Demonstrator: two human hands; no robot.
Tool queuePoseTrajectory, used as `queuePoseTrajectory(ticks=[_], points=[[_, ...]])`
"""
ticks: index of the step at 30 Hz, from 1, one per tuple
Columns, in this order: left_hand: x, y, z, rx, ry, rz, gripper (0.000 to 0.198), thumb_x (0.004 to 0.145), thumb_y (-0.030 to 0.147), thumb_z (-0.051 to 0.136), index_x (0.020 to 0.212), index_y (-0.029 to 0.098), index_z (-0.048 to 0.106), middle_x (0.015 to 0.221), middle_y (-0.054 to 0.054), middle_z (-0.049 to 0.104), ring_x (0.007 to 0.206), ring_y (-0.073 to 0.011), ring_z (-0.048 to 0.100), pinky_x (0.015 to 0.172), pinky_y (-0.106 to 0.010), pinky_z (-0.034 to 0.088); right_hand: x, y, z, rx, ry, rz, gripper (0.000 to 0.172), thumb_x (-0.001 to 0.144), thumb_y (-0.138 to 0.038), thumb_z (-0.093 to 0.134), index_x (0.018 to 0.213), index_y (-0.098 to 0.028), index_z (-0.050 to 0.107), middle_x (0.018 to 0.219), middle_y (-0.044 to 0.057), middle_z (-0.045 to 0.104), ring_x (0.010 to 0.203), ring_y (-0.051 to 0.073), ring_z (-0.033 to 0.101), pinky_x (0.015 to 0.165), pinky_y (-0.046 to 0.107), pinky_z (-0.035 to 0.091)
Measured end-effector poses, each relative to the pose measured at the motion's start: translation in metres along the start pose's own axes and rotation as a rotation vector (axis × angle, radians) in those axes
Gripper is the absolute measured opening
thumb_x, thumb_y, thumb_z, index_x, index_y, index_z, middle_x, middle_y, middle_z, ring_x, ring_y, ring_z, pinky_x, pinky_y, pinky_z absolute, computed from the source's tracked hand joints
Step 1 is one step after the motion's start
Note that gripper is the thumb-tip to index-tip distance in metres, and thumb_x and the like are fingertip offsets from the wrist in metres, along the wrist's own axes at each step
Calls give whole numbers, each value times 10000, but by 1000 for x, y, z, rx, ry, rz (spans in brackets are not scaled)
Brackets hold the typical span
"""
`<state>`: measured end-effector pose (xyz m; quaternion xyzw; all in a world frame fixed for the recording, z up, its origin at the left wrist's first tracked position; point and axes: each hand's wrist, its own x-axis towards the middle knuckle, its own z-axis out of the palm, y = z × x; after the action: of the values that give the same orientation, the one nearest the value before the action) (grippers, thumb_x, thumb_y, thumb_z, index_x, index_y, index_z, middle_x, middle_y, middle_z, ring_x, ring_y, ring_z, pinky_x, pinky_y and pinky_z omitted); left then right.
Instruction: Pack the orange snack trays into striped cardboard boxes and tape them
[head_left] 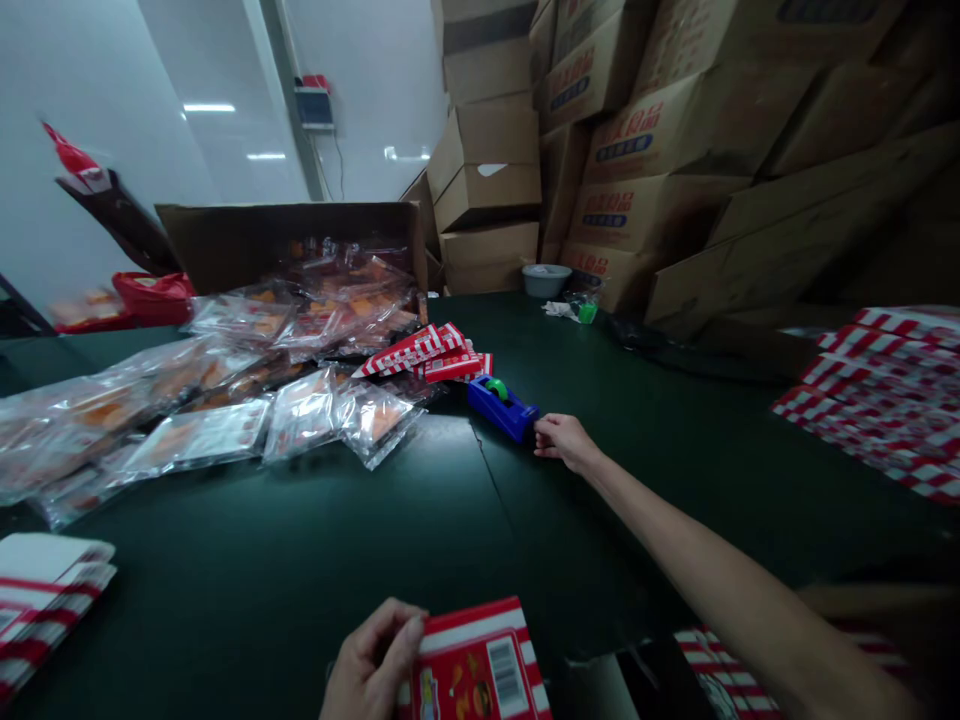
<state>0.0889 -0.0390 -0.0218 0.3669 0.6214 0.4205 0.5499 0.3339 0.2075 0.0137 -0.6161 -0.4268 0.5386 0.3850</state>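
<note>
Near the bottom of the view, my left hand (379, 660) pinches the upper left edge of a red-and-white striped paper packet (476, 660) printed with food pictures and a barcode. My right hand (564, 440) reaches out to the front end of a blue tape dispenser (501, 410) that carries a green roll (496, 388). Its fingers are closed together at the dispenser's cutting end; any piece of tape between them is too small to make out. Just behind the dispenser lie several striped packets (435, 355) in a loose pile.
Clear plastic bags with flat contents (300, 410) heap across the left, spilling from a cardboard box (292, 225). Striped packets are stacked (885, 390) at right; more striped packets (49, 600) lie lower left. Stacked cartons (645, 150) and a grey bowl (545, 280) stand behind.
</note>
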Motion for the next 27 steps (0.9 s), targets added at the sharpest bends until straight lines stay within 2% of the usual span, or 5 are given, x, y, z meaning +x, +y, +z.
queuePoseTrajectory(ticks=[5, 9, 14, 19, 27], points=[[-15, 30, -1, -154, 95, 152, 357, 618, 446, 816, 760, 166, 646, 656, 14, 632, 588, -135, 575, 547, -220, 456, -13, -12, 12, -20, 86, 12, 279, 933, -321, 598, 1147, -142, 594, 1090, 68, 634, 874, 171, 641, 734, 347, 561], [-37, 76, -16, -231, 233, 500, 225, 726, 340, 767, 836, 177, 658, 679, 34, 644, 570, -91, 565, 554, -188, 475, -70, -41, 12, 113, 33, -144, 178, 930, -256, 571, 774, -169, 578, 693, -18, 554, 560, 84, 517, 515, 217, 462], [-69, 103, -6, 213, 388, 1075, 167, 848, 135, 645, 991, 220, 656, 960, -21, 724, 857, -132, 680, 747, -221, 553, -204, -44, 17, 536, -442, -537, 307, 830, -355, 672, 610, -208, 517, 557, -52, 481, 415, 50, 430, 415, 206, 360], [-75, 91, 5, 669, 461, 1590, 309, 807, -31, 603, 1046, 162, 641, 1082, -102, 725, 1072, -195, 662, 1026, -362, 488, -243, -2, 59, 492, -677, -303, 415, 683, -495, 786, 587, -178, 536, 482, -47, 510, 334, 49, 420, 330, 182, 293], [-98, 78, 16, 453, 408, 1375, 245, 817, 17, 631, 987, 193, 644, 1038, -65, 737, 948, -159, 704, 867, -265, 574, -221, 35, 82, 265, -467, -343, 473, 582, -586, 763, 818, -211, 596, 667, 10, 660, 461, 149, 567, 444, 284, 470]])
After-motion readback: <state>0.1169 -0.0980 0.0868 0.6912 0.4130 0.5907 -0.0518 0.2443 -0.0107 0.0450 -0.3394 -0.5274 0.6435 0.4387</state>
